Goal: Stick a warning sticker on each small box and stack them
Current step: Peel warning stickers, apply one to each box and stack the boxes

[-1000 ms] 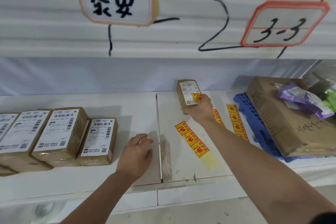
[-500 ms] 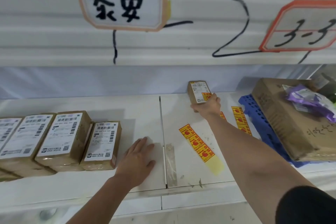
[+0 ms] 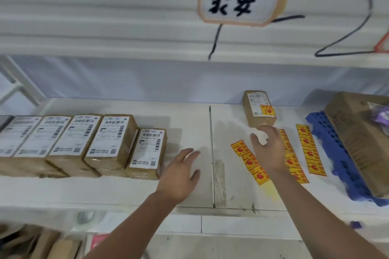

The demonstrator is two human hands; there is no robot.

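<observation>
Head view, white shelf. Item: one large brown cardboard carton, far right, resting on a blue perforated plastic pallet; a purple plastic pouch lies on top of it, contents hidden. Item: small brown cardboard boxes with white shipping labels, five in a touching row at left, no yellow sticker on their tops that I can see. Item: one small brown box bearing a yellow-and-red warning sticker, at the back of the shelf, standing alone. Item: strips of yellow-and-red warning stickers, three, flat between that box and the pallet, the middle one partly under my arm. My right hand hangs just in front of the stickered box, fingers loosely curled, gripping nothing. My left hand is spread flat over bare shelf beside the row, empty.
</observation>
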